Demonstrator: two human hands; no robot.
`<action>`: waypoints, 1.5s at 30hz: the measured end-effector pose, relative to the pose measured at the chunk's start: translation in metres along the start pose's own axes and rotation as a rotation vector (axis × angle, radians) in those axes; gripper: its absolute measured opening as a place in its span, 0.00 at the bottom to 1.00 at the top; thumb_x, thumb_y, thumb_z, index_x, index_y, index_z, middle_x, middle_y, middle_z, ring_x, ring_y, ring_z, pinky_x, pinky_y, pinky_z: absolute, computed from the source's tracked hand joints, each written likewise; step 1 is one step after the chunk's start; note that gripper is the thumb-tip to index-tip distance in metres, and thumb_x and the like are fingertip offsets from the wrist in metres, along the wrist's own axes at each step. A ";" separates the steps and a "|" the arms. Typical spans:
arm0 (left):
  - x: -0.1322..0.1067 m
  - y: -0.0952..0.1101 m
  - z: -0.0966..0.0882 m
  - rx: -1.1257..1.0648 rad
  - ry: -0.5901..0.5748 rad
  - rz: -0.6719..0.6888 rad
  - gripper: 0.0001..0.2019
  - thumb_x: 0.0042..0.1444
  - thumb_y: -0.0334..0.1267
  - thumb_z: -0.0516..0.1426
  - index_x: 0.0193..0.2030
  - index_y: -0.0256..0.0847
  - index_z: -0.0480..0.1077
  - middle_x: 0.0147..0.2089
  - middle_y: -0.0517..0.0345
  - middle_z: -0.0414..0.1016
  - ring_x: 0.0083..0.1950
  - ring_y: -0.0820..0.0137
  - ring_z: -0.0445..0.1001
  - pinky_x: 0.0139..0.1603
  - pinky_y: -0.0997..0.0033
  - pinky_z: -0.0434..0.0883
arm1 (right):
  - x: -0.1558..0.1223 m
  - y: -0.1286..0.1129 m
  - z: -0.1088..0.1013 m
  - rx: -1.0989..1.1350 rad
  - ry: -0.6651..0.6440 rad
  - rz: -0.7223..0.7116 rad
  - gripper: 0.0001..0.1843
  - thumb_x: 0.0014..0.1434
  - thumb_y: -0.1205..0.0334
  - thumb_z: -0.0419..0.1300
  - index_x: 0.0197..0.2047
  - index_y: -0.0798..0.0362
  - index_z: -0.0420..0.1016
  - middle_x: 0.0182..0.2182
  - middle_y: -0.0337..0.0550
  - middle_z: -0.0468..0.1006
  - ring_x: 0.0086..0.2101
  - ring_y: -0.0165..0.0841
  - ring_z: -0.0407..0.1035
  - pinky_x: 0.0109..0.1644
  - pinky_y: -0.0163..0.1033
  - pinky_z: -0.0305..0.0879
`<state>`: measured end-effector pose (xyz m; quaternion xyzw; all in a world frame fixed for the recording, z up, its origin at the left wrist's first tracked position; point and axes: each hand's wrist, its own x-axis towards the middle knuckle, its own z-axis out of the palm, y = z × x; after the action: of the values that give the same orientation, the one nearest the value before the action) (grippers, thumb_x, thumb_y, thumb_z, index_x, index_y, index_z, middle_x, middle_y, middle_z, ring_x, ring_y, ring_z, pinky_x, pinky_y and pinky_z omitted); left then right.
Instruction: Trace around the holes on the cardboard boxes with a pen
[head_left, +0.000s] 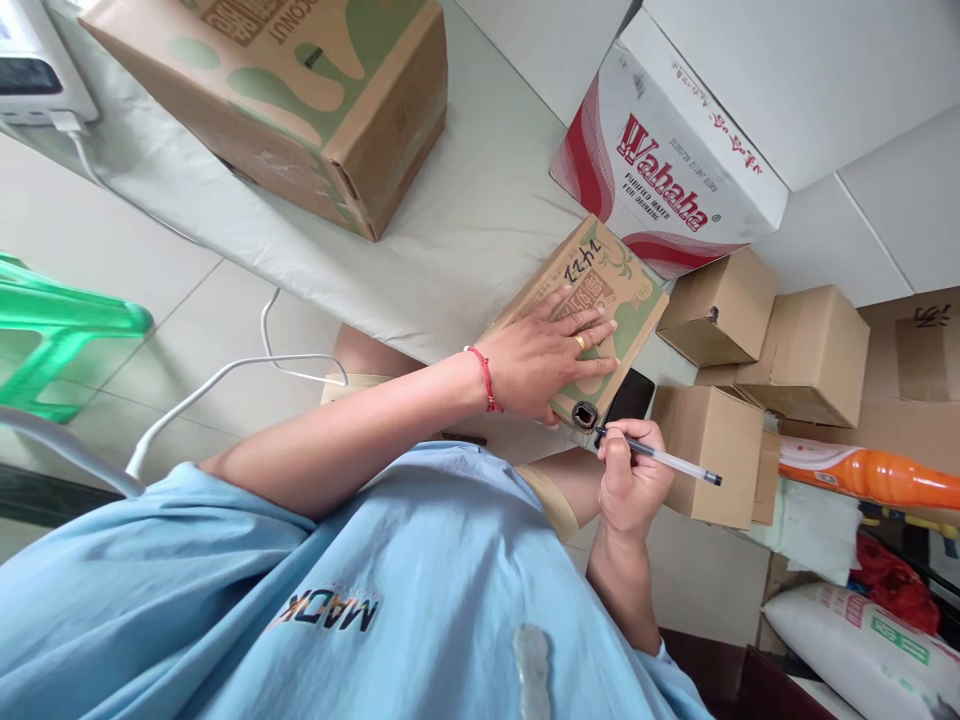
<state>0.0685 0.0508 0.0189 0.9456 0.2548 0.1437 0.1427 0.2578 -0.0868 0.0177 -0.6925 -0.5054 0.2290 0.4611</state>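
My left hand point(547, 362) lies flat with fingers spread on a brown-and-green cardboard box point(637, 302). A red string bracelet circles its wrist and a ring is on one finger. Black handwritten digits mark the box top. Near the box's closest corner is a dark-rimmed hole or black-inked patch point(584, 415); I cannot tell which. My right hand point(634, 480) grips a pen point(684, 466) with a clear barrel, its tip at that corner. Beside the box, a flat black object point(631, 396) is partly covered.
A larger coconut carton point(390, 140) stands on the pale cloth-covered table point(480, 190). Behind is a white-and-red Wahaha water carton point(667, 170). Small brown boxes point(709, 450) and an orange bottle point(877, 475) crowd the right. A green stool point(67, 315) and white cable point(217, 375) are left.
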 end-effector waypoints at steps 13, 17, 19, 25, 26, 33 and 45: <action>0.000 -0.001 0.002 -0.016 0.035 0.008 0.51 0.45 0.53 0.76 0.76 0.48 0.68 0.83 0.39 0.58 0.84 0.40 0.56 0.83 0.31 0.48 | -0.004 -0.008 0.006 0.015 -0.056 -0.045 0.09 0.67 0.54 0.64 0.38 0.49 0.78 0.24 0.33 0.74 0.24 0.30 0.68 0.31 0.36 0.68; 0.000 -0.001 0.001 -0.022 0.030 0.001 0.52 0.45 0.54 0.76 0.77 0.49 0.68 0.84 0.42 0.58 0.84 0.39 0.55 0.83 0.31 0.48 | -0.002 -0.011 0.011 0.001 -0.061 -0.049 0.11 0.68 0.51 0.64 0.41 0.50 0.79 0.24 0.34 0.76 0.24 0.30 0.70 0.31 0.36 0.69; 0.000 0.000 0.000 -0.026 0.023 -0.003 0.52 0.44 0.54 0.76 0.77 0.49 0.67 0.84 0.43 0.58 0.84 0.40 0.55 0.83 0.31 0.48 | -0.001 -0.010 0.012 -0.004 -0.060 -0.041 0.11 0.68 0.51 0.64 0.42 0.50 0.79 0.25 0.34 0.76 0.24 0.30 0.71 0.31 0.36 0.69; 0.000 0.001 -0.002 0.009 -0.009 -0.002 0.52 0.46 0.56 0.75 0.77 0.48 0.66 0.84 0.38 0.55 0.85 0.42 0.54 0.83 0.30 0.46 | -0.001 -0.008 0.009 -0.014 -0.089 -0.030 0.10 0.67 0.53 0.64 0.39 0.50 0.79 0.25 0.34 0.76 0.25 0.30 0.70 0.32 0.36 0.68; 0.000 0.001 -0.002 0.011 -0.014 -0.002 0.52 0.46 0.57 0.75 0.78 0.48 0.66 0.84 0.37 0.55 0.85 0.42 0.54 0.83 0.30 0.46 | -0.001 -0.008 0.008 -0.019 -0.091 -0.031 0.10 0.67 0.54 0.64 0.38 0.50 0.79 0.24 0.34 0.76 0.24 0.29 0.69 0.32 0.36 0.68; 0.001 0.000 -0.001 0.012 -0.009 -0.004 0.51 0.47 0.56 0.75 0.77 0.50 0.67 0.84 0.39 0.55 0.85 0.42 0.54 0.83 0.30 0.46 | -0.002 -0.010 0.009 -0.004 -0.033 -0.046 0.08 0.65 0.57 0.64 0.35 0.49 0.78 0.23 0.33 0.74 0.24 0.29 0.68 0.31 0.35 0.66; 0.001 0.000 -0.001 0.023 -0.031 -0.003 0.52 0.47 0.55 0.75 0.78 0.49 0.65 0.85 0.39 0.53 0.85 0.41 0.52 0.83 0.30 0.46 | 0.000 -0.007 0.005 -0.044 -0.008 -0.040 0.09 0.65 0.56 0.63 0.35 0.50 0.77 0.24 0.33 0.74 0.25 0.29 0.69 0.32 0.35 0.67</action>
<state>0.0690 0.0516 0.0195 0.9488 0.2556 0.1260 0.1361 0.2506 -0.0848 0.0212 -0.6911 -0.5260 0.2114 0.4484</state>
